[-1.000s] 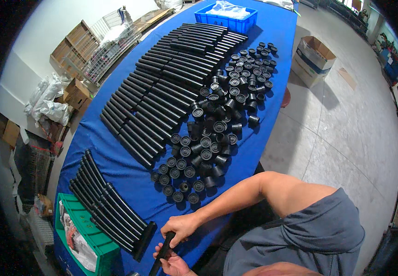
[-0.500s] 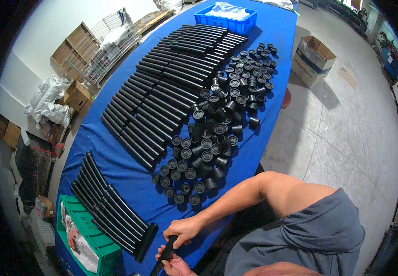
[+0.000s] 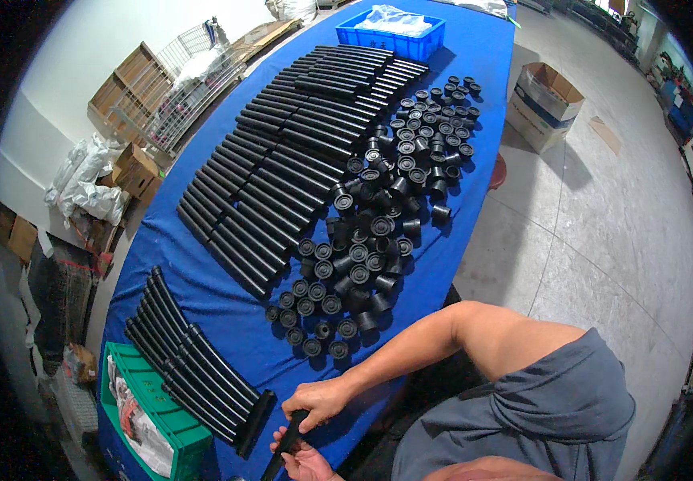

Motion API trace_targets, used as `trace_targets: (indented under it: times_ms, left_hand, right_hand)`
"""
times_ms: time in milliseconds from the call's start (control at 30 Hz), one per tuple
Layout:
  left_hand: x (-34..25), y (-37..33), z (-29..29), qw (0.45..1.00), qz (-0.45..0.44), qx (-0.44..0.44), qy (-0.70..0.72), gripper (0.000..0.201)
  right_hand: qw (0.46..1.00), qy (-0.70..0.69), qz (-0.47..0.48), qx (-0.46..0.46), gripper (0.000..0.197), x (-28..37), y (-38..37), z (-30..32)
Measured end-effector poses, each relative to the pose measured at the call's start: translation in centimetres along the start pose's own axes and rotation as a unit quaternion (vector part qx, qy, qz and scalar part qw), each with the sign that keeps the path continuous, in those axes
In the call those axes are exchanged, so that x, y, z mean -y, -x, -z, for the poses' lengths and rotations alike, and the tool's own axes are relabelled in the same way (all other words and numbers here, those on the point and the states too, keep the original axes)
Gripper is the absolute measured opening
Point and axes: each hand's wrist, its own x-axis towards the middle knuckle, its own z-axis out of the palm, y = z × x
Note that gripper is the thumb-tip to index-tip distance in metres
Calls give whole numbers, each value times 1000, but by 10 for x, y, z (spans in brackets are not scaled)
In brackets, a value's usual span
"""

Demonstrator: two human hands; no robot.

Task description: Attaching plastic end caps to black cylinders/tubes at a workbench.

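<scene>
A black tube [image 3: 284, 450] slants across the table's near edge, its lower end cut off by the frame. My right hand [image 3: 319, 402] wraps round its upper end, fingers closed. Lower down, my left hand [image 3: 308, 464] grips the same tube with thumb and fingers. Just left of my hands lies a group of black tubes [image 3: 210, 377] side by side, with a thicker black piece [image 3: 254, 422] across their near ends. Many short black caps [image 3: 358, 253] are spread over the middle and right of the table, some upright, some on their sides.
Rows of black tubes [image 3: 282, 152] cover the far half of the blue-clothed table [image 3: 226, 325]. A green crate [image 3: 189, 433] with plastic bags stands at the near left, a blue bin [image 3: 390, 42] at the far end. An open cardboard box [image 3: 545, 108] is on the floor to the right.
The view has shifted very slightly. Both hands hold the black tube in the same place as before.
</scene>
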Motion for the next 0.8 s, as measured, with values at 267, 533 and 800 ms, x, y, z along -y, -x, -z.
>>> trace_targets:
  times_ms: [267, 533, 800]
  left_hand:
    - [3, -3, 0, 998, -4, 53, -25, 28]
    - [2, 1, -6, 992, -20, 102, -74, 31]
    - [10, -3, -15, 979, -63, 92, -168, 32]
  right_hand:
    - [998, 45, 35, -7, 28, -12, -2, -4]
    - [980, 110, 158, -46, 30, -21, -5, -13]
    - [993, 115, 31, -7, 34, -5, 2, 2]
